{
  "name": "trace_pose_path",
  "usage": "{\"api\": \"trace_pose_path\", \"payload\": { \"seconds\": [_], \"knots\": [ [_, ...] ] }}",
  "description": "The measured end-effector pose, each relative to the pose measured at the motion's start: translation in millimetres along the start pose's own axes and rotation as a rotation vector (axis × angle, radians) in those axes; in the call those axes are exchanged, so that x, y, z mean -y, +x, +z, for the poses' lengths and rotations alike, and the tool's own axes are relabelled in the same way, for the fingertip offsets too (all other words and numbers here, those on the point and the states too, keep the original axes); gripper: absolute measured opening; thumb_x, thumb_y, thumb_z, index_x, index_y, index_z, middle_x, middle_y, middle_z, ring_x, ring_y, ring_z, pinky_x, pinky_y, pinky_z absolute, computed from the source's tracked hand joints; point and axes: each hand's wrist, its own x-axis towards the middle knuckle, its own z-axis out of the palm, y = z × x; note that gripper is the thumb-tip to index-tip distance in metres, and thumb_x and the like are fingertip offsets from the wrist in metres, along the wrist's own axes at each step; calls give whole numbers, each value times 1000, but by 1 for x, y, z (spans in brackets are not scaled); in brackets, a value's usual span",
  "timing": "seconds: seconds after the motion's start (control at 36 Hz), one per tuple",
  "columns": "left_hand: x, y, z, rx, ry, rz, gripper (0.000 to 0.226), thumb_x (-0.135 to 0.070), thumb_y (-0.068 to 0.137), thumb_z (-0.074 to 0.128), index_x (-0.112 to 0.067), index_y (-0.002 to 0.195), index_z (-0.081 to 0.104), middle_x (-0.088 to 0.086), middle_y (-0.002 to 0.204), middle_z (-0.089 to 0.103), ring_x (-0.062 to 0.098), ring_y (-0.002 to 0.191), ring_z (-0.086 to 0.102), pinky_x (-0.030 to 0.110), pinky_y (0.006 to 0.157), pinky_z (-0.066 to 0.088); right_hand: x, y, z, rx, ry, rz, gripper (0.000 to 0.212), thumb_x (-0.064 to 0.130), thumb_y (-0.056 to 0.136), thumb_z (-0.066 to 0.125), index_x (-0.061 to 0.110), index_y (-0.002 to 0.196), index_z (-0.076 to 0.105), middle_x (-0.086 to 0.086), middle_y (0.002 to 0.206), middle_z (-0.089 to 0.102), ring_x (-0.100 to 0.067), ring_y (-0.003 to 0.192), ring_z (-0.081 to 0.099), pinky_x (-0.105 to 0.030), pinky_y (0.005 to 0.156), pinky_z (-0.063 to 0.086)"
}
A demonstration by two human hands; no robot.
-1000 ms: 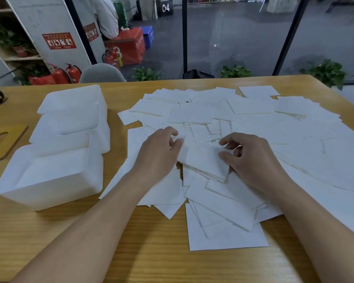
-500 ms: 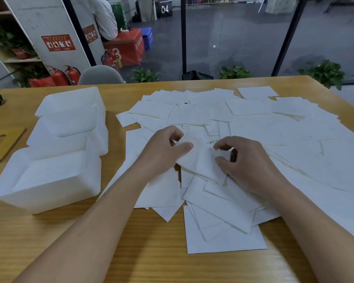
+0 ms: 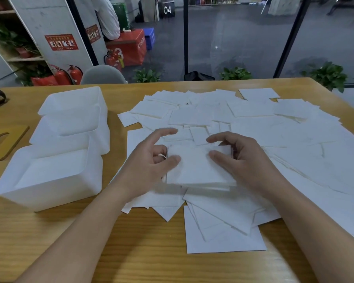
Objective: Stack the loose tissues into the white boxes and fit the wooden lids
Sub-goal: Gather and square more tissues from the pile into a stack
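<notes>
Two hands, left hand (image 3: 151, 162) and right hand (image 3: 241, 160), are gripping a small tissue stack (image 3: 196, 166) with curled fingers, just right of three white boxes (image 3: 65, 144) on the desk (image 3: 131, 252).

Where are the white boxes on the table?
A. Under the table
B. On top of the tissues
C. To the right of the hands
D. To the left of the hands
D: the three white boxes stand in a row on the table, left of the left hand and beside the spread tissues.
</notes>
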Motion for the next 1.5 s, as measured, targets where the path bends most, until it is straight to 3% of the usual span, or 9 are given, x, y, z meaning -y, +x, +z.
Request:
{"api": "trace_pose_path", "payload": {
  "seconds": [0.06,0.17,0.31,0.44,0.81,0.94,1.22,1.39,1.5],
  "knots": [
    [3,-3,-4,15,127,6,51,-32,107,73,-54,149,52,-7,73,63,16,62,58,31,63,53,-1,0,-1,26,16,23,20,39,98,80,46,117,76,12,92,72,-11,72,69,-20,63,54],
    [4,-6,-13,10,451,-4,45,-25,108,62,-54,142,55,-19,103,77,0,91,69,27,80,49,-11,0,-2,24,-113,73,18,40,93,84,46,108,78,18,103,75,-6,74,70,-16,65,53],
    [5,-13,-20,133,633,-32,41,-33,98,72,-54,132,60,-27,121,63,4,119,55,25,94,47,-17,-1,-2,-28,-322,51,21,43,90,85,48,108,74,22,99,71,3,80,64,-12,66,42],
    [3,-13,-16,216,670,-4,35,-44,92,77,-54,122,61,-25,121,59,2,127,50,21,90,43,-19,-1,-3,-25,-332,33,20,41,92,84,47,109,74,20,87,70,0,79,64,-9,65,44],
    [9,-10,-20,135,689,31,36,-49,97,74,-50,130,60,-28,126,54,0,131,47,23,100,45,-9,0,-12,72,-217,86,14,35,94,84,44,104,79,21,79,72,-14,56,56,-23,55,46],
    [9,-11,-22,123,692,58,22,-54,91,74,-50,110,65,-25,115,64,1,121,54,23,92,45,-5,-1,-16,82,-190,105,18,39,91,85,48,105,79,5,85,76,-34,72,67,-40,63,54],
    [7,-11,-27,192,642,-75,20,-58,92,78,-51,107,68,-21,109,66,-2,119,47,31,93,43,-2,-2,-12,70,-193,72,14,33,92,86,41,102,80,11,61,59,-7,49,40,-17,48,34],
    [4,-9,-29,152,584,-46,12,-49,101,73,-40,104,66,-20,111,66,1,125,51,42,105,48,-2,-5,-6,47,-246,37,14,29,95,84,40,104,79,22,62,60,-5,49,46,-12,49,36],
    [6,-3,-33,-43,537,20,10,-45,107,65,-36,106,61,-14,102,67,7,98,63,37,85,55,-4,-7,-3,54,-302,-8,16,29,96,82,40,106,78,22,66,61,-5,54,50,-12,53,38]
  ]
}}
